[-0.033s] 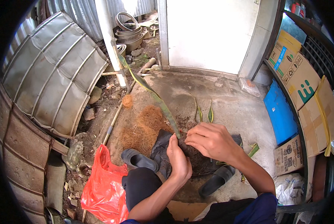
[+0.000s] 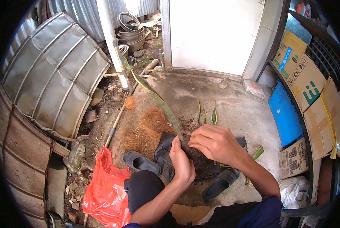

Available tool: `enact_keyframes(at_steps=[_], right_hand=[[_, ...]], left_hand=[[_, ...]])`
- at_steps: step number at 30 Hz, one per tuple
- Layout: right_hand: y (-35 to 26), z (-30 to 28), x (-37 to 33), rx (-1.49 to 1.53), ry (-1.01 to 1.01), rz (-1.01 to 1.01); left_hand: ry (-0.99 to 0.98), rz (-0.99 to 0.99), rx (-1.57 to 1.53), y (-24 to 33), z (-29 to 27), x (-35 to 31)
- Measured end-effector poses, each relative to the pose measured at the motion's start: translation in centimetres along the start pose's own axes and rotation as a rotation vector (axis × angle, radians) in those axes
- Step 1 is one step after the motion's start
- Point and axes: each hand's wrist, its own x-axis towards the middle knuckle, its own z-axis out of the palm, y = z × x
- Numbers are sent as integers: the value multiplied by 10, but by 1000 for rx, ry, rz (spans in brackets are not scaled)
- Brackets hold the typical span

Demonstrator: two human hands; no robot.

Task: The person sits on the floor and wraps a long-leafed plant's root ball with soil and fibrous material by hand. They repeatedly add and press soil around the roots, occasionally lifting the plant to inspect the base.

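A long green snake plant leaf (image 2: 161,102) with yellowish edges slants up and to the left from my hands. My left hand (image 2: 182,163) is closed at its lower end, thumb pressed along it. Close beside that end, my right hand (image 2: 217,143) has its fingers pinched together; what lies between the fingertips is too small to make out. Beneath both hands are dark soil (image 2: 206,163) and a black plastic sheet or bag (image 2: 165,146). Just beyond stand two small snake plant leaves, one a short upright leaf (image 2: 214,114).
Brown coconut fibre (image 2: 151,123) lies left of the soil. A red plastic bag (image 2: 107,190) sits by my left knee. Dark sandals (image 2: 141,162) are near my legs. A shelf with cardboard boxes (image 2: 305,76) stands right; a bent metal sheet (image 2: 59,68) leans left; a white door (image 2: 215,34) is ahead.
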Motion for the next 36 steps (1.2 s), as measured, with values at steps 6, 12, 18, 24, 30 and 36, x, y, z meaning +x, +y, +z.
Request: enact_keyframes(at_steps=[6,12,18,24,30,36], right_hand=[[9,-15,-1,-78,-47,198],[15,-4,4,220,37,181],[11,-2,3,-45,-27,-1],[11,3,5,-81,-20,-15],[9,0,7,57,-18,125],[12,-5,7,19,4,219]], left_hand=[[1,-14,3,6,7,5],[6,4,-23,5,10,3],[-5,37,-9,1,6,5],[-32,93,20,-1,5,6],[-18,96,32,0,7,5],[-10,78,47,-1,3,8]])
